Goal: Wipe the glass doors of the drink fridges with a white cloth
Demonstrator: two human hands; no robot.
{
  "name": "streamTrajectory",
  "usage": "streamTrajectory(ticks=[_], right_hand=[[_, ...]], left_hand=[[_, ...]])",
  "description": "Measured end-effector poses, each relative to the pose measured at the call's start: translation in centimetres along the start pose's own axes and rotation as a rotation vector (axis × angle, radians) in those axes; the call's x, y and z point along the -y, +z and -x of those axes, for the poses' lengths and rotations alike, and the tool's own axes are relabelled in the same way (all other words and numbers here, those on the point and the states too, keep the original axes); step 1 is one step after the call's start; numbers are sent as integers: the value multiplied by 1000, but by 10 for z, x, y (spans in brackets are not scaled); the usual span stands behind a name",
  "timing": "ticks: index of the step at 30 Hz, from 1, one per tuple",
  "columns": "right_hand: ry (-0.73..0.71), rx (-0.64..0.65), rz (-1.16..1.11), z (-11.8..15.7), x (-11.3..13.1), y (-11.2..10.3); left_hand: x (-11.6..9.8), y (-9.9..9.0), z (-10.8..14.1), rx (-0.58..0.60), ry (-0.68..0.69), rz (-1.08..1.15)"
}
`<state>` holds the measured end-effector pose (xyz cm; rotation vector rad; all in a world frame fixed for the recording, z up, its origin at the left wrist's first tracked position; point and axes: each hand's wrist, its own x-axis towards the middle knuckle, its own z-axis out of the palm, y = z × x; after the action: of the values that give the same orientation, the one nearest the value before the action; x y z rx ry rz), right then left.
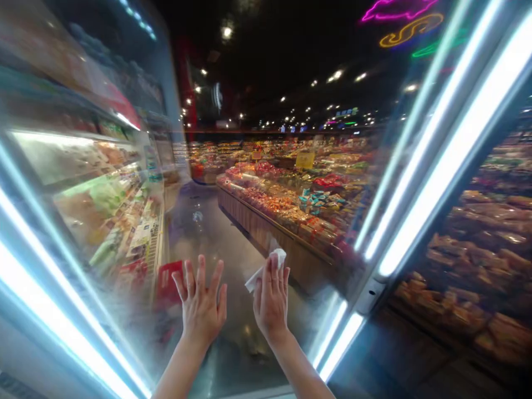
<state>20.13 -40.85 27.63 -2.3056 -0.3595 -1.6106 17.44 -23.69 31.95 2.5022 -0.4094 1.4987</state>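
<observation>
Both arms reach forward from the bottom of the view. My left hand (202, 303) has its fingers spread, palm turned away, and holds nothing. It seems to rest on a clear glass pane, though the contact itself is hard to see. To its right, my right hand (272, 302) presses its fingers over a white tissue or thin cloth (279, 256). One end of the white piece shows above the fingertips, and another corner sticks out on the left side. The palm hides the rest of it.
Bright light tubes (457, 130) slant along the right, with more tubes (62, 321) at the left. Shelves of packaged goods (133, 221) line the left side. Beyond stands a long wooden bin (257, 221) heaped with wrapped goods. A red panel (168, 282) appears beside my left hand.
</observation>
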Motion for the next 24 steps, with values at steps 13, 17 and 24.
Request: streamTrajectory(ticks=[13, 17, 24], right_hand=[[83, 34, -83, 43, -82, -24], [130, -33, -51, 37, -90, -31], [32, 26, -118, 14, -60, -33]], left_hand=[[-97, 42, 13, 87, 47, 64], [-104, 45, 13, 73, 36, 48], [-92, 40, 8, 72, 13, -4]])
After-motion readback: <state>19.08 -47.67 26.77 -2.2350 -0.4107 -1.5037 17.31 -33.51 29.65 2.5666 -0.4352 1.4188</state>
